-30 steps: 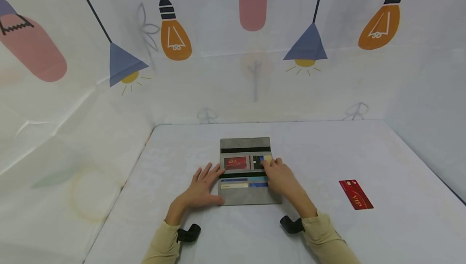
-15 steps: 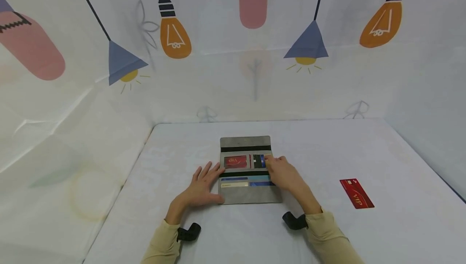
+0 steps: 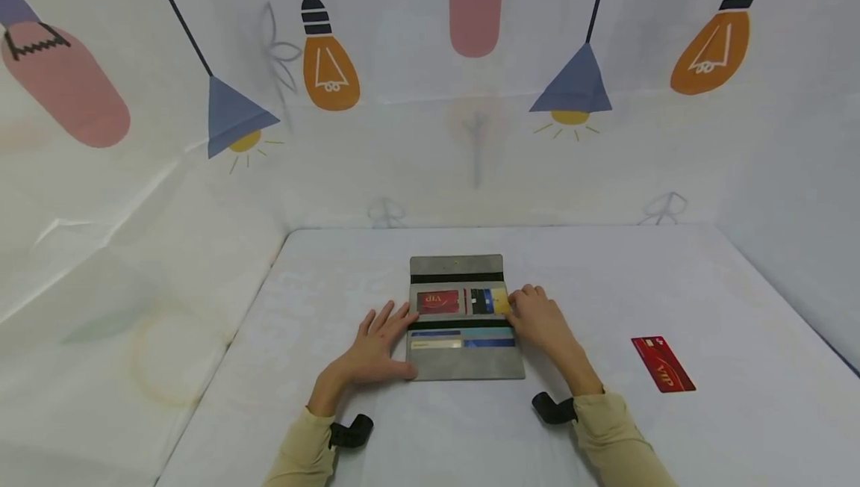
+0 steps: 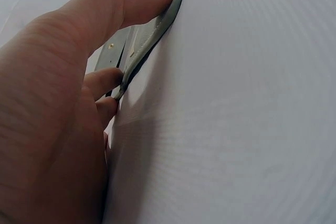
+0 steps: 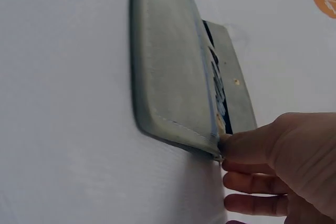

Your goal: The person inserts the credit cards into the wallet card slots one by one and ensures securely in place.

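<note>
An unfolded grey wallet (image 3: 463,367) lies on the table in the head view, several cards in its slots. A red VIP card (image 3: 440,302) shows in the upper left window, with a yellow card (image 3: 500,300) at the upper right. My left hand (image 3: 371,351) rests along the wallet's left edge, fingers spread and thumb on the near left corner. At the right edge, beside the yellow card, my right hand (image 3: 546,325) pinches the wallet. In the right wrist view its thumb (image 5: 247,145) lies at the wallet's edge, the other fingers curled below.
A loose red VIP card (image 3: 663,364) lies on the white table (image 3: 578,263) to the right of the hands. A pale cloth wall (image 3: 416,151) printed with lamps and bulbs stands behind the table and at the sides.
My right hand has slid rightward off the upper right card slot to the wallet's right edge, uncovering the yellow card. My left hand stays on the left edge.
</note>
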A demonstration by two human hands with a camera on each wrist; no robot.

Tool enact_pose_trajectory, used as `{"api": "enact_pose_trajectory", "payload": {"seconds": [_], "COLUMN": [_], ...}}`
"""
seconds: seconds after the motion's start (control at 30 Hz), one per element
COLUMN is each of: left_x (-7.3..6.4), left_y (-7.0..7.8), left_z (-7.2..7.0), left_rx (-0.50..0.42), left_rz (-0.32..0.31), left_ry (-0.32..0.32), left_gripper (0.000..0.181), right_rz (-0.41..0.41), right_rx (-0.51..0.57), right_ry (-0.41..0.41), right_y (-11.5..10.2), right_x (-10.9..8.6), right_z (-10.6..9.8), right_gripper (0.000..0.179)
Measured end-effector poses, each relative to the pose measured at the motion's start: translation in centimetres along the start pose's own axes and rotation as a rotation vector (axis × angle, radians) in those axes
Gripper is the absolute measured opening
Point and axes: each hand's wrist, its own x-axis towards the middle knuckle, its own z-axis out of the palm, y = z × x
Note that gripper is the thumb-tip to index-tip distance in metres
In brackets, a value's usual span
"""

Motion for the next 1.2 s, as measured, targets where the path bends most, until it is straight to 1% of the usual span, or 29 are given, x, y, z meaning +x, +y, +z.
{"api": "enact_pose_trajectory", "payload": {"seconds": [0.13, 0.23, 0.4, 0.5, 0.67, 0.9, 1.03, 1.13, 1.2], "left_x": [-0.1, -0.2, -0.3, -0.3, -0.2, -0.1, -0.1, 0.0, 0.0], "left_y": [0.0, 0.0, -0.1, -0.1, -0.1, -0.2, -0.2, -0.2, -0.1], "left_z": [0.0, 0.3, 0.8, 0.9, 0.5, 0.3, 0.4, 0.3, 0.3], "left_rx": [-0.006, -0.012, -0.026, -0.022, 0.008, -0.004, -0.004, -0.008, -0.01], "left_rz": [0.001, 0.007, 0.009, 0.015, 0.018, 0.017, 0.012, 0.009, 0.008], "left_ry": [0.007, 0.026, 0.014, 0.007, 0.025, 0.021, 0.014, 0.013, 0.011], "left_gripper": [0.095, 0.095, 0.095, 0.094, 0.093, 0.093, 0.094, 0.094, 0.094], "right_rz": [-0.024, -0.018, 0.065, 0.097, 0.073, 0.063, 0.027, 0.022, 0.053], "right_rx": [0.001, 0.015, 0.036, 0.048, 0.068, 0.038, 0.089, 0.127, 0.13], "right_ry": [0.032, 0.048, 0.018, 0.017, 0.048, 0.057, 0.081, 0.094, 0.087], "right_y": [0.2, 0.2, -0.1, -0.2, -0.3, -0.3, -0.7, -1.1, -1.2], "right_x": [-0.1, -0.2, -0.7, -0.9, -0.7, -0.4, -0.2, -0.1, -0.1], "right_z": [0.3, 0.4, 0.5, 0.4, 0.3, 0.6, 1.1, 1.4, 1.4], "right_gripper": [0.024, 0.024, 0.025, 0.024, 0.025, 0.024, 0.013, 0.015, 0.018]}}
